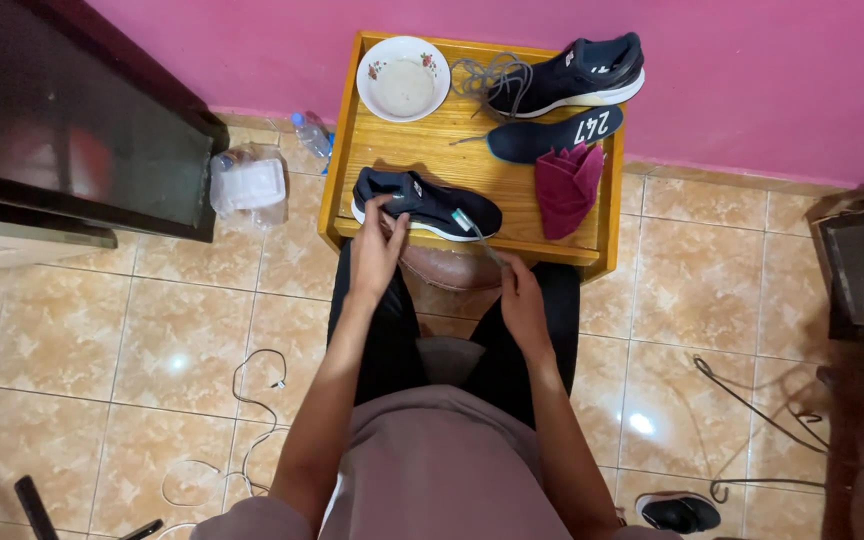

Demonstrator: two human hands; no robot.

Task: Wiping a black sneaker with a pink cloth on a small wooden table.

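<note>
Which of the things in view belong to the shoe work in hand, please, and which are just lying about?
In use: left hand steadying the near dark shoe; right hand holding a toothbrush; white bowl; second shoe; loose laces; insole; maroon cloth.

Lying about: plastic bottle; plastic bag; floor cables.

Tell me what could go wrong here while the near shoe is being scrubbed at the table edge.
1. The near shoe sits at the front edge of the wooden table, steadied only by the left hand; a hard stroke from the toothbrush in the right hand might push it off.
2. The white bowl stands near the back corner and could be knocked.
3. The loose laces could snag.
</note>
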